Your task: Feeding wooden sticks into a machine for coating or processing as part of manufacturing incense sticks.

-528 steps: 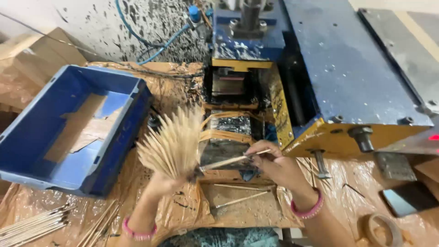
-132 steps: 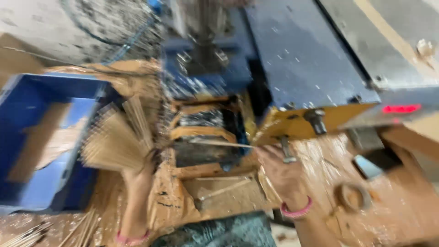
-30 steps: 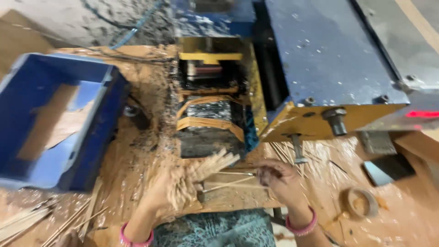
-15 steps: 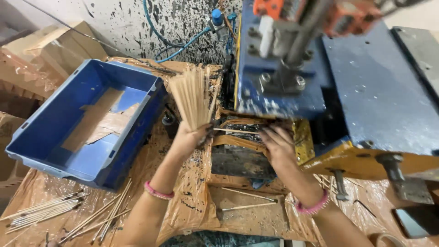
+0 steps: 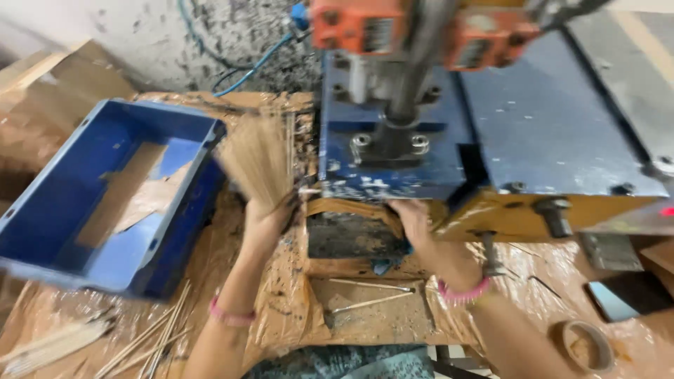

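My left hand (image 5: 268, 219) grips a fanned bundle of thin wooden sticks (image 5: 258, 160), held upright just left of the blue and yellow press machine (image 5: 421, 140). My right hand (image 5: 414, 219) reaches under the blue machine block, fingers partly hidden at the dark slot (image 5: 351, 235). Whether it holds a stick there is hidden by blur. Both wrists wear pink bands.
A blue plastic crate (image 5: 112, 203) with cardboard scraps stands at left. Loose sticks (image 5: 140, 337) lie on the brown plastic-covered table at lower left, two more sticks (image 5: 368, 295) in front of the machine. A tape roll (image 5: 586, 344) sits at lower right.
The view has shifted closer to the machine. My right hand has pushed further in under the machine block. My left hand still holds the bundle upright beside it.
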